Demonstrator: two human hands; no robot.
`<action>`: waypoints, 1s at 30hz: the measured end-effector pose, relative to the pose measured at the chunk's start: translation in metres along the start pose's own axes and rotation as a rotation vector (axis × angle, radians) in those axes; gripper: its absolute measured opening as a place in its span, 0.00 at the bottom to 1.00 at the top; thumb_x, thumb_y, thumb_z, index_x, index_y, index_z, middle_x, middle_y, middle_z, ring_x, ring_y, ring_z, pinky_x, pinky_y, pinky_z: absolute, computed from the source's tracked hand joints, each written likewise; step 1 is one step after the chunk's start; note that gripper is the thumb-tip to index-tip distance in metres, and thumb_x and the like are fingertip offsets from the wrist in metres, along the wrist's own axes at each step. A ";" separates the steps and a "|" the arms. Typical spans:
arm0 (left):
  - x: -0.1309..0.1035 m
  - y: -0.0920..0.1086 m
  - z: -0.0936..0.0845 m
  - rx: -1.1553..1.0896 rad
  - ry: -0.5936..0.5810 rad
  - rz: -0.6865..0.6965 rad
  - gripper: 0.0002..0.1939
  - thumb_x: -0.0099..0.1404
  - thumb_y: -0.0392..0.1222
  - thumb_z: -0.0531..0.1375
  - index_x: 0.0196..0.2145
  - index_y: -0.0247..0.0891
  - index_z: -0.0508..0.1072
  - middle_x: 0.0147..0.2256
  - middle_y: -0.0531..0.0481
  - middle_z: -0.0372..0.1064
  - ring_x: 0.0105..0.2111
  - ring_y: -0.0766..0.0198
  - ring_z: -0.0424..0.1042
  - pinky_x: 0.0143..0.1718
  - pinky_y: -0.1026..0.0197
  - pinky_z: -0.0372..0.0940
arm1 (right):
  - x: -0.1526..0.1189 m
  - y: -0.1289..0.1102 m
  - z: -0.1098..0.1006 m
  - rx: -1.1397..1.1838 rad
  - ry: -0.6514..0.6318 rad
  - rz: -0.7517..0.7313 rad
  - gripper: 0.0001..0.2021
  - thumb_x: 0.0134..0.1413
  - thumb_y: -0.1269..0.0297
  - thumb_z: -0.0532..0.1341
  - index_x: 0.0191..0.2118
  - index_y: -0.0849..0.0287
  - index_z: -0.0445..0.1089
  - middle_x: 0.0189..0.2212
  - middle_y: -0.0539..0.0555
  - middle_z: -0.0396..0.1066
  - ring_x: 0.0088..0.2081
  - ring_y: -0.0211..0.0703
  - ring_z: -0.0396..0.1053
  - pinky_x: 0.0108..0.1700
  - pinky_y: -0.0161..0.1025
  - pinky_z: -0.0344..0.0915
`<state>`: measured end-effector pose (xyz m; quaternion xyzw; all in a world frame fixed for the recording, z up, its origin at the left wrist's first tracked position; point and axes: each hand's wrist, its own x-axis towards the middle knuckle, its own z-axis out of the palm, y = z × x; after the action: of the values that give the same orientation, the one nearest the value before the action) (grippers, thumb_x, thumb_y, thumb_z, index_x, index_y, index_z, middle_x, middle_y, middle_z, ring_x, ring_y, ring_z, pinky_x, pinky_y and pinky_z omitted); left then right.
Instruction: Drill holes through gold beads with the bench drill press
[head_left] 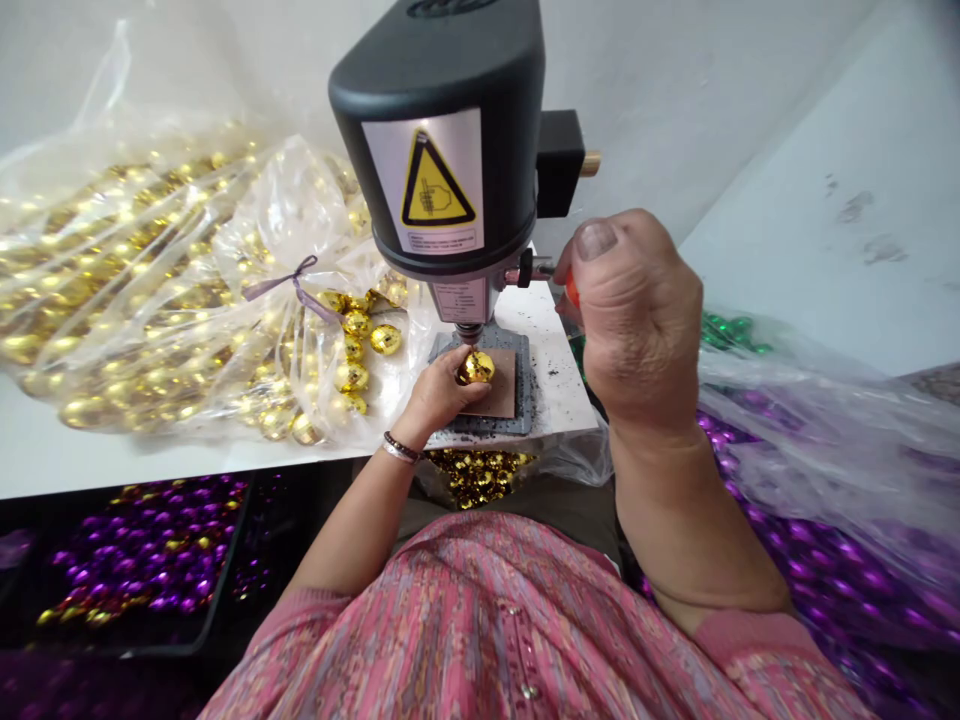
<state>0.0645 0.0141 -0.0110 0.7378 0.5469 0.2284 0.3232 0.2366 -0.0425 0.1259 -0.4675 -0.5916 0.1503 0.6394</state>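
A dark grey bench drill press (pixel 442 130) with a yellow warning triangle stands before me. My left hand (pixel 439 393) pinches a shiny gold ball (pixel 478 367) right under the drill chuck (pixel 469 333). Beneath the ball lies a brown square board (pixel 499 395) on the grey machine base (pixel 517 424), with dark crumbs scattered around. My right hand (pixel 630 310) is closed round the orange knob (pixel 573 288) of the press's feed lever at its right side. The fingers largely cover that knob. Whether the bit touches the ball cannot be seen.
On the white table (pixel 37 465), a big clear plastic bag (pixel 157 290) of gold balls lies left, several spilling from its torn opening. Gold balls (pixel 480 478) sit below the table edge. Purple balls fill a black crate (pixel 214 610) lower left and bags (pixel 817 560) at right.
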 end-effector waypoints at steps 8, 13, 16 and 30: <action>-0.001 -0.002 0.003 -0.039 -0.003 -0.020 0.32 0.57 0.43 0.67 0.59 0.36 0.71 0.47 0.46 0.78 0.44 0.56 0.76 0.48 0.57 0.69 | -0.025 0.016 -0.002 -0.120 -0.008 -0.114 0.13 0.65 0.59 0.53 0.30 0.57 0.64 0.22 0.44 0.61 0.25 0.27 0.57 0.30 0.32 0.59; -0.003 0.000 0.003 -0.034 0.013 0.004 0.32 0.57 0.40 0.67 0.59 0.39 0.71 0.47 0.49 0.78 0.43 0.58 0.76 0.47 0.59 0.69 | -0.048 0.037 0.002 -0.222 0.023 -0.255 0.07 0.62 0.67 0.54 0.33 0.57 0.65 0.25 0.45 0.65 0.28 0.28 0.62 0.32 0.32 0.61; -0.004 0.001 0.003 -0.030 0.012 0.006 0.31 0.56 0.40 0.67 0.58 0.38 0.72 0.46 0.48 0.78 0.42 0.57 0.76 0.46 0.59 0.69 | -0.056 0.048 0.007 -0.228 0.068 -0.263 0.06 0.62 0.68 0.53 0.35 0.57 0.67 0.28 0.46 0.67 0.30 0.29 0.64 0.34 0.32 0.63; -0.006 0.002 0.003 -0.065 -0.002 0.005 0.26 0.58 0.41 0.66 0.55 0.38 0.72 0.43 0.48 0.78 0.40 0.58 0.75 0.43 0.58 0.68 | -0.075 0.104 0.025 -0.021 0.135 -0.333 0.09 0.61 0.68 0.52 0.43 0.52 0.68 0.33 0.49 0.70 0.39 0.38 0.75 0.40 0.40 0.72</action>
<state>0.0661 0.0074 -0.0121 0.7285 0.5368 0.2464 0.3470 0.2323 -0.0345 -0.0044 -0.3787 -0.6183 0.0043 0.6887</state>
